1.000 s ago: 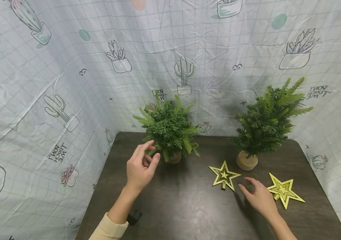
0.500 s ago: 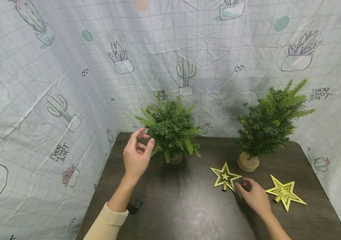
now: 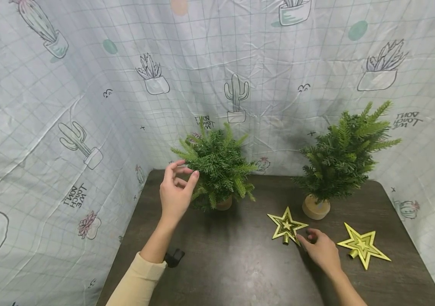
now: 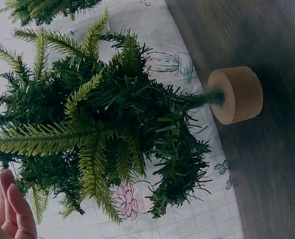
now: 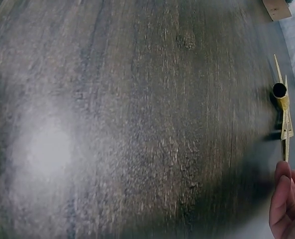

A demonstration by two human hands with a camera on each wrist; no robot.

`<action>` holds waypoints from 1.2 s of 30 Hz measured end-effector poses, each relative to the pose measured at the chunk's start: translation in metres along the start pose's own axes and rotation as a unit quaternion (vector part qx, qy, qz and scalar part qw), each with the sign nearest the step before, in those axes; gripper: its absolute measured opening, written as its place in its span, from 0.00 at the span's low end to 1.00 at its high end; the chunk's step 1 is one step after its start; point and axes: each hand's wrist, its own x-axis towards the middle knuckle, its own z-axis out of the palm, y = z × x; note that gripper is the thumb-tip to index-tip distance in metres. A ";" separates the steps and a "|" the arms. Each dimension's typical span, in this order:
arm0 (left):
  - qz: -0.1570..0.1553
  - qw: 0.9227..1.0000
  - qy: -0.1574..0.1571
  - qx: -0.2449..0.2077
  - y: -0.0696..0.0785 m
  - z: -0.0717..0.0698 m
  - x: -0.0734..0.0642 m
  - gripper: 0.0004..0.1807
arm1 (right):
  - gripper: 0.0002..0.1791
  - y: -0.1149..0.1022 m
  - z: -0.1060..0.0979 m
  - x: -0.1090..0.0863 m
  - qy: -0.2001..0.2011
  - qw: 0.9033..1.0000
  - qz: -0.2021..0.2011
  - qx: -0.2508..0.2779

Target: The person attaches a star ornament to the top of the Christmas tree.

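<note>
Left hand (image 3: pixel 173 196), grip released, is beside the left tree (image 3: pixel 221 165) near the back edge of the bench (image 3: pixel 232 259); right hand (image 3: pixel 323 251) is at the left star (image 3: pixel 286 225), grasping or not I cannot tell.

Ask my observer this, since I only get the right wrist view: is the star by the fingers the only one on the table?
Observer: No, the head view shows a second gold star to the right of the right hand.
Operator: Where is the left hand?
Observer: Beside the left tree, fingers bent; I can't tell whether they touch it.
Operator: Any other tree?
Observer: Yes, a right tree stands on a round wooden base toward the back of the table.
</note>
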 end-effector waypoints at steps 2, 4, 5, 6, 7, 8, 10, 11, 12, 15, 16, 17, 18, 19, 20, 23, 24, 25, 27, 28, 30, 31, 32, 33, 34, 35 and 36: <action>-0.009 1.000 0.000 -0.010 -0.001 0.001 0.001 0.27 | 0.41 -0.001 0.001 0.000 0.000 1.000 -0.001 0.002; -0.016 1.000 -0.001 -0.017 -0.002 0.002 0.001 0.27 | 0.41 -0.002 0.001 0.001 -0.001 1.000 0.000 0.005; -0.018 1.000 -0.003 -0.019 -0.002 0.002 0.001 0.27 | 0.40 -0.002 0.002 0.001 -0.002 1.000 0.001 0.006; -0.019 1.000 -0.006 -0.022 -0.002 0.002 0.001 0.27 | 0.39 -0.002 0.002 0.001 -0.003 1.000 0.000 0.007; -0.020 0.999 -0.009 -0.024 -0.002 0.003 0.002 0.26 | 0.39 -0.002 0.003 0.001 -0.005 1.000 0.002 0.008; -0.019 0.999 -0.012 -0.025 -0.003 0.004 0.002 0.25 | 0.39 -0.002 0.004 0.002 -0.006 1.000 0.002 0.009; -0.017 0.999 -0.015 -0.024 -0.003 0.005 0.002 0.24 | 0.37 -0.002 0.005 0.002 -0.007 1.000 0.002 0.010; -0.015 0.999 -0.017 -0.023 -0.003 0.006 0.002 0.24 | 0.37 -0.002 0.006 0.003 -0.007 1.000 0.001 0.010; -0.014 1.000 -0.019 -0.020 -0.003 0.006 0.002 0.23 | 0.36 -0.001 0.006 0.003 -0.007 1.000 0.000 0.010; -0.005 1.000 -0.023 -0.014 -0.003 0.009 0.003 0.21 | 0.35 -0.001 0.008 0.004 -0.007 1.000 -0.004 0.011; -0.002 1.000 -0.023 -0.012 -0.002 0.009 0.003 0.21 | 0.34 -0.001 0.008 0.004 -0.007 1.000 -0.006 0.011; 0.001 1.000 -0.023 -0.011 -0.003 0.010 0.003 0.20 | 0.34 -0.001 0.008 0.004 -0.006 1.000 -0.008 0.010; 0.005 1.000 -0.021 -0.010 -0.002 0.011 0.003 0.19 | 0.33 -0.001 0.009 0.003 -0.005 1.000 -0.008 0.009; 0.008 1.000 -0.020 -0.011 -0.002 0.012 0.004 0.19 | 0.33 -0.002 0.008 0.003 -0.006 1.000 -0.010 0.008; 0.012 1.000 -0.019 -0.012 -0.002 0.013 0.004 0.18 | 0.33 -0.002 0.009 0.003 -0.007 1.000 -0.012 0.007; 0.019 1.000 -0.013 -0.009 -0.002 0.016 0.004 0.16 | 0.34 -0.003 0.009 0.001 -0.014 1.000 -0.016 0.005; 0.021 1.000 -0.011 -0.008 -0.002 0.017 0.004 0.16 | 0.33 -0.003 0.009 0.001 -0.016 1.000 -0.018 0.005; 0.022 1.000 -0.009 -0.006 -0.002 0.018 0.004 0.15 | 0.33 -0.003 0.009 0.001 -0.020 1.000 -0.023 0.007; 0.022 1.000 -0.004 -0.004 0.000 0.019 0.005 0.14 | 0.32 -0.004 0.009 0.000 -0.025 0.999 -0.029 0.009; 0.022 1.000 -0.003 -0.005 0.004 0.019 0.005 0.13 | 0.31 -0.004 0.009 0.000 -0.025 0.999 -0.032 0.010; 0.023 1.000 -0.001 -0.008 0.014 0.018 0.005 0.13 | 0.29 -0.004 0.009 0.000 -0.027 0.999 -0.037 0.012; 0.024 1.000 0.000 -0.010 0.019 0.017 0.005 0.12 | 0.29 -0.004 0.009 0.000 -0.028 0.999 -0.038 0.012; 0.025 1.000 0.000 -0.013 0.023 0.016 0.005 0.12 | 0.28 -0.004 0.009 0.001 -0.028 0.999 -0.037 0.012; 0.025 1.000 0.000 -0.015 0.028 0.015 0.005 0.11 | 0.28 -0.003 0.009 0.001 -0.029 0.999 -0.037 0.012; 0.028 0.999 0.001 -0.017 0.031 0.015 0.005 0.11 | 0.28 -0.003 0.009 0.002 -0.029 0.999 -0.037 0.012; 0.029 0.999 0.001 -0.019 0.031 0.015 0.005 0.11 | 0.27 -0.002 0.009 0.002 -0.030 0.999 -0.037 0.012; 0.030 0.999 0.002 -0.020 0.031 0.015 0.005 0.11 | 0.27 -0.002 0.008 0.002 -0.030 0.999 -0.036 0.015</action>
